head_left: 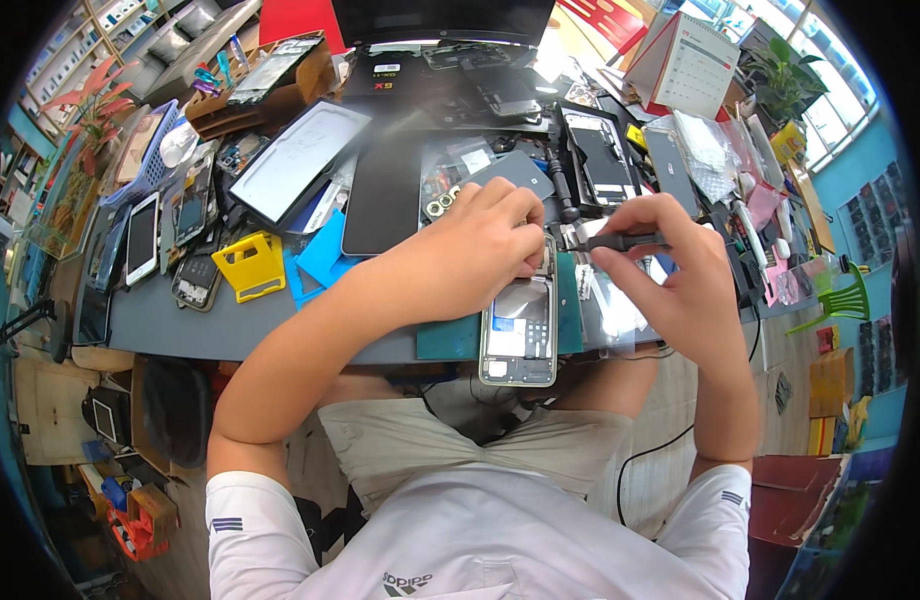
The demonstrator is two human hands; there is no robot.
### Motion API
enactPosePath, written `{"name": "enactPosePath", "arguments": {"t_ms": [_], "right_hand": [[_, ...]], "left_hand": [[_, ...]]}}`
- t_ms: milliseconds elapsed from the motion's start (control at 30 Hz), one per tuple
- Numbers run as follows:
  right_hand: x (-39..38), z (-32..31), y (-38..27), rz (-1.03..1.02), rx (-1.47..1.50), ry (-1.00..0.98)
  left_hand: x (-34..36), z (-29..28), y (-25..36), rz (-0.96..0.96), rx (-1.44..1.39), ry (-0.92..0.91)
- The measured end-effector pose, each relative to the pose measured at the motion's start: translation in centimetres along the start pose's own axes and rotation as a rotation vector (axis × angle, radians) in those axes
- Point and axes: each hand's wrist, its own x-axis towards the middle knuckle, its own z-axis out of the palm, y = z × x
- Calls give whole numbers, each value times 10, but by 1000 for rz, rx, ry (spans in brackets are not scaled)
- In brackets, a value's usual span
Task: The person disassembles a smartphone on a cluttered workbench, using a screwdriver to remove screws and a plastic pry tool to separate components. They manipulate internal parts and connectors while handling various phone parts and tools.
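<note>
An opened smartphone (520, 340) with its inner parts showing lies on a teal mat (448, 340), its lower end jutting over the table's front edge. My left hand (490, 240) is curled over the phone's upper end, fingertips drawn together there. Whatever they pinch is hidden. To the right, my right hand (675, 265) grips a dark screwdriver (628, 241) between thumb and fingers, held roughly level, its tip end toward the phone. A grey phone back cover (520, 172) lies just beyond my left hand.
A dark flat panel (382, 200) and a white-faced screen (300, 160) lie behind my left forearm. A yellow plastic stand (250, 268) and a white phone (142, 240) sit farther left. Several phone parts, including an opened device (600, 155), crowd the back right, before a desk calendar (683, 65).
</note>
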Motion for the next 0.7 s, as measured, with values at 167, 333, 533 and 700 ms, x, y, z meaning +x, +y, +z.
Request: {"name": "enactPosePath", "arguments": {"t_ms": [167,333,533,700], "right_hand": [[-43,3,33,229,151,235],[-81,33,56,234,102,349],[-89,55,68,39,-57,408],[-84,60,69,-12,-244,359]], "left_hand": [[2,6,8,75,208,73],[0,2,9,64,168,99],[-2,-7,-13,-87,208,194],[0,-8,-32,-186,269,195]]}}
